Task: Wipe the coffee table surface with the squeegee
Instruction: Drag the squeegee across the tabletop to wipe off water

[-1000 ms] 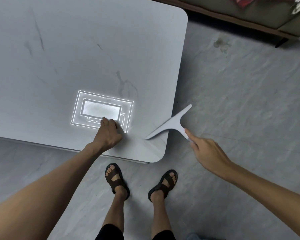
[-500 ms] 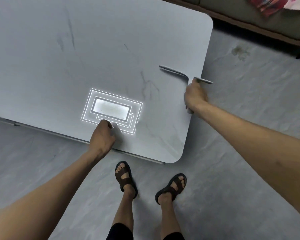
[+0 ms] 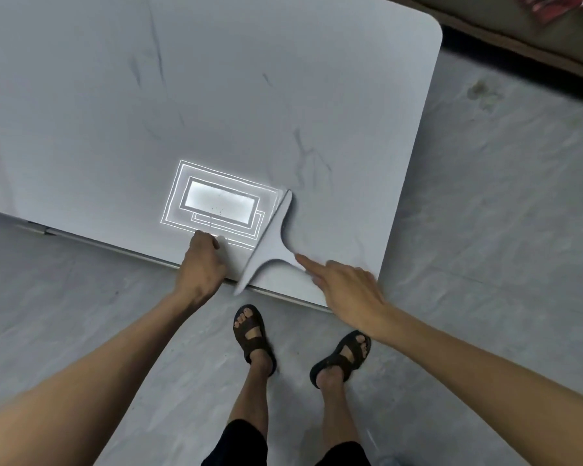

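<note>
The coffee table [image 3: 216,95] has a pale grey marbled top with rounded corners and fills the upper left. A light grey T-shaped squeegee [image 3: 270,243] lies on it near the front edge, its blade running diagonally from the ceiling-light reflection down past the table edge. My right hand [image 3: 347,287] grips the squeegee's handle, with the index finger stretched along it. My left hand [image 3: 202,267] rests on the front edge of the table just left of the blade, fingers curled down on the surface and holding nothing.
A bright rectangular reflection of a ceiling light [image 3: 216,203] shines on the tabletop. My sandalled feet [image 3: 253,334] stand on the grey floor right in front of the table. A sofa base [image 3: 535,38] runs along the top right.
My right hand has pulled the squeegee from the far right side of the table toward me, to the front edge beside my left hand. The left hand has stayed on the table.
</note>
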`<action>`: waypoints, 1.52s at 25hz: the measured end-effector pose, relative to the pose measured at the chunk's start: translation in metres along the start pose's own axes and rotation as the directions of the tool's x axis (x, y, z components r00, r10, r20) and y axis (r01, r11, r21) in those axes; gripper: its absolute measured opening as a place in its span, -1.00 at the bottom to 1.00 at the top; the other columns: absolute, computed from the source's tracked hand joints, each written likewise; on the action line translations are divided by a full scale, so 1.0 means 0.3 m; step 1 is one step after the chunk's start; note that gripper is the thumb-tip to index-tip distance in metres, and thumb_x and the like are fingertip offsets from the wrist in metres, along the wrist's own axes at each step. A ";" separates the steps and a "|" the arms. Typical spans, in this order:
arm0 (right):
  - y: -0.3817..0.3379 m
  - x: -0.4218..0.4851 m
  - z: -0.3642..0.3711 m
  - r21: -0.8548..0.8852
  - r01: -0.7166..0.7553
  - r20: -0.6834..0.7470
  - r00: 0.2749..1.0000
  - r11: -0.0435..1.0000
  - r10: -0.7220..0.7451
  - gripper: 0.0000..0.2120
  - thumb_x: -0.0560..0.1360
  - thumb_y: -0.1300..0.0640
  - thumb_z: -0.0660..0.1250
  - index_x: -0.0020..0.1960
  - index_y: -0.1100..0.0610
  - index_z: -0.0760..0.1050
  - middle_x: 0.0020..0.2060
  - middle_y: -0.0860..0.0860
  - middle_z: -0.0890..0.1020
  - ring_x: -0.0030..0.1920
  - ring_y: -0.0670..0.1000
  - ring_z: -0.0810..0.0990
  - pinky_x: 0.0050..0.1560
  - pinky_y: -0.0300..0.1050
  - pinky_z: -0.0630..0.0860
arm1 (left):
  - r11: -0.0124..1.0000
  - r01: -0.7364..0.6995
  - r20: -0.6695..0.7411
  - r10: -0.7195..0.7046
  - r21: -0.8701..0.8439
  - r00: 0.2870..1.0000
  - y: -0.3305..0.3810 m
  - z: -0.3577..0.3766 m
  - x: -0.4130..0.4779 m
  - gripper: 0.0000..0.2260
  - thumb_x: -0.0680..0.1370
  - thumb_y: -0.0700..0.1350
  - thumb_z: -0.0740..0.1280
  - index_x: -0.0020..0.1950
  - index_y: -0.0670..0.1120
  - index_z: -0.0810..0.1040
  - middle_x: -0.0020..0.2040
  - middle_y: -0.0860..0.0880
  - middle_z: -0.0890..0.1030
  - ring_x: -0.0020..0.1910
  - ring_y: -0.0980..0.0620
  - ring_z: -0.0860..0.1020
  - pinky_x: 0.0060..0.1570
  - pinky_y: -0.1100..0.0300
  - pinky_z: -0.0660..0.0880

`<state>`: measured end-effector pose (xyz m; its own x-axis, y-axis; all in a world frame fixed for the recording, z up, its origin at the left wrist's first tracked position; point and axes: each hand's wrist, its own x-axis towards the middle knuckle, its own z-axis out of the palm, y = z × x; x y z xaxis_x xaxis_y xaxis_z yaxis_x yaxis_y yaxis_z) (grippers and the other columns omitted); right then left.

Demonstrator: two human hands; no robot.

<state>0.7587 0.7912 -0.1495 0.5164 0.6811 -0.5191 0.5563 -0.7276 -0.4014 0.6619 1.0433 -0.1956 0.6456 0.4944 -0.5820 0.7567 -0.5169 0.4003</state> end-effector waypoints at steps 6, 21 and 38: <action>0.433 -0.299 -0.099 -0.138 -0.196 -0.103 0.978 0.971 0.183 -0.53 0.63 0.01 0.13 0.46 -0.35 0.16 -0.20 -0.06 0.54 -0.26 0.03 0.55 -0.30 -0.02 0.53 | 0.994 -0.094 0.096 0.088 0.061 0.992 0.097 0.077 -0.043 -0.76 0.44 -0.35 0.22 0.02 -0.10 0.30 -0.04 -0.14 0.45 -0.23 -0.07 0.45 -0.32 0.13 0.32; -0.085 0.224 -0.131 -0.336 0.359 0.147 0.933 0.871 -0.328 -0.61 0.65 -0.16 -0.05 0.45 -0.27 0.23 -0.07 -0.06 0.61 -0.15 0.09 0.60 -0.32 -0.09 0.23 | 0.972 0.145 -0.246 -0.188 -0.186 0.951 -0.023 -0.017 -0.032 -0.82 0.41 -0.23 0.24 -0.03 -0.07 0.32 -0.21 0.01 0.47 -0.25 -0.05 0.43 -0.33 0.11 0.30; 0.449 -0.155 -0.223 -0.263 -0.164 -0.079 0.986 0.951 0.149 -0.64 0.63 -0.14 0.03 0.40 -0.35 0.27 -0.15 -0.08 0.64 -0.20 0.05 0.62 -0.25 -0.03 0.57 | 1.000 0.008 0.132 -0.008 0.000 0.991 0.134 0.023 0.028 -0.78 0.48 -0.26 0.25 0.08 -0.12 0.33 -0.10 -0.09 0.50 -0.16 -0.13 0.50 -0.21 0.05 0.42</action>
<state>0.8532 0.6668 -0.1290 0.6430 0.5696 -0.5120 0.6151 -0.7824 -0.0979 0.6969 1.0219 -0.1892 0.6202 0.4024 -0.6734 0.7620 -0.5128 0.3954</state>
